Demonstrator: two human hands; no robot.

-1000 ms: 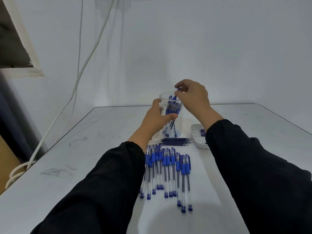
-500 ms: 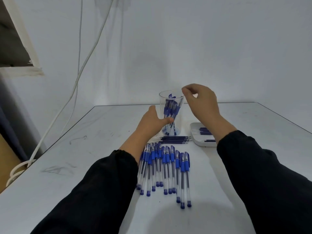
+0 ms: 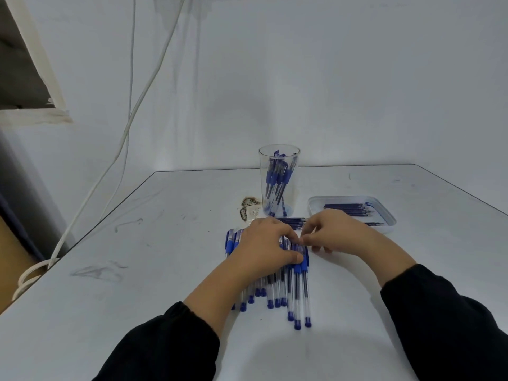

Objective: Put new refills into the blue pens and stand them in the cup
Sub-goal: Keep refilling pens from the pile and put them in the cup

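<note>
1. The left hand [image 3: 265, 247] is laid on the row of pens [image 3: 298, 287] on the tabletop [image 3: 137, 284], fingers curled; its grip cannot be told.
2. The right hand [image 3: 336, 233] meets it with fingertips curled at the pen tops; its grip cannot be told either.
3. Pens are stood in the cup [image 3: 278, 182].
4. Refills [image 3: 347, 209] are held in the tray [image 3: 389, 218].

A cup [image 3: 278, 182] stood on the table [image 3: 137, 270] with pens [image 3: 278, 177] in it. Right of it sat a tray [image 3: 390, 215] holding refills [image 3: 349, 209]. A pen row [image 3: 298, 292] lay nearer, under both hands.
</note>
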